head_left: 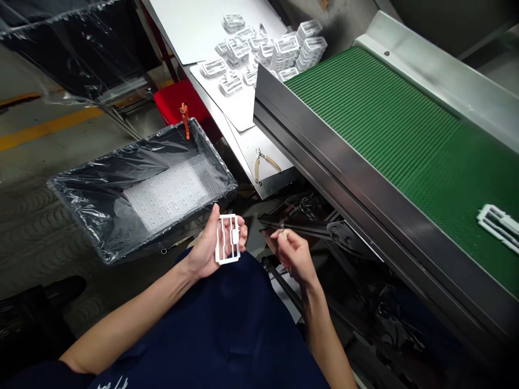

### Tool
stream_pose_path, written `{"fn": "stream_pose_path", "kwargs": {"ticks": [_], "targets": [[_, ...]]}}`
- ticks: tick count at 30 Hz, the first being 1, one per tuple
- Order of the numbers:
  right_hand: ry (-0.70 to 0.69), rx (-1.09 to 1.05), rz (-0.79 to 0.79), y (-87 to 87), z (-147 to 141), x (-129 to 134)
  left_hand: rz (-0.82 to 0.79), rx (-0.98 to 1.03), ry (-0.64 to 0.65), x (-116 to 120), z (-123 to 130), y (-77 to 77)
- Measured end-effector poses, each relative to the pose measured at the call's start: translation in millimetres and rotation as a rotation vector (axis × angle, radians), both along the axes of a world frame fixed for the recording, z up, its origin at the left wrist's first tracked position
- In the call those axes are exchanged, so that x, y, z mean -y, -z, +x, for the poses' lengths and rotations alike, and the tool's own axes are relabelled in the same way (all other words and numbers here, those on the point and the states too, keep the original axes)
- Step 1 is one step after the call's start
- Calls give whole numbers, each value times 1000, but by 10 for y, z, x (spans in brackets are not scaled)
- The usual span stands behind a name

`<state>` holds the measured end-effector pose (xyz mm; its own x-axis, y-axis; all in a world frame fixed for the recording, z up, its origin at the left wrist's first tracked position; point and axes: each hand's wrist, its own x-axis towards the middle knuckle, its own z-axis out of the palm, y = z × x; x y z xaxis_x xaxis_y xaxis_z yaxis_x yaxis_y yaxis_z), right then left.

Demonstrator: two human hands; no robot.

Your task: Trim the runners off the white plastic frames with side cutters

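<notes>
My left hand [205, 248] is in front of my body, its fingers closed around a white plastic frame [234, 236] with long slots and thin bars. The frame is tilted up towards me, and some fingers show through its openings. To the right of it, apart from the frame, my right hand [295, 256] is closed with the thumb and forefinger together. Whatever lies inside that grip, if anything, is too small or hidden to name. Nippers with tan handles [271, 161] lie spread on the table corner beyond my hands.
A plastic-lined bin [93, 186] at left holds stacked white frames [168, 189]; an orange tool [185, 116] hangs on its rim. More frames [239, 51] are piled on the table [243, 116]. At right, a green conveyor belt [397, 135] with a metal side rail [348, 178] carries another frame [500, 222].
</notes>
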<state>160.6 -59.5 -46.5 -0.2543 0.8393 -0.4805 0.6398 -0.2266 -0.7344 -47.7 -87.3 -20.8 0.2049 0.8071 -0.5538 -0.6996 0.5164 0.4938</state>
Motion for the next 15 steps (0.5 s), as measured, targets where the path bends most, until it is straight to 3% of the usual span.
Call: {"fn": "stream_pose_path", "kwargs": {"ticks": [3, 6, 15], "targets": [[34, 261, -60, 423, 113, -61, -153, 238, -28, -91, -70, 5], [9, 351, -48, 671, 136, -2, -195, 292, -46, -134, -118, 43], [-21, 310, -15, 704, -12, -21, -335, 386, -115, -174, -122, 153]]}}
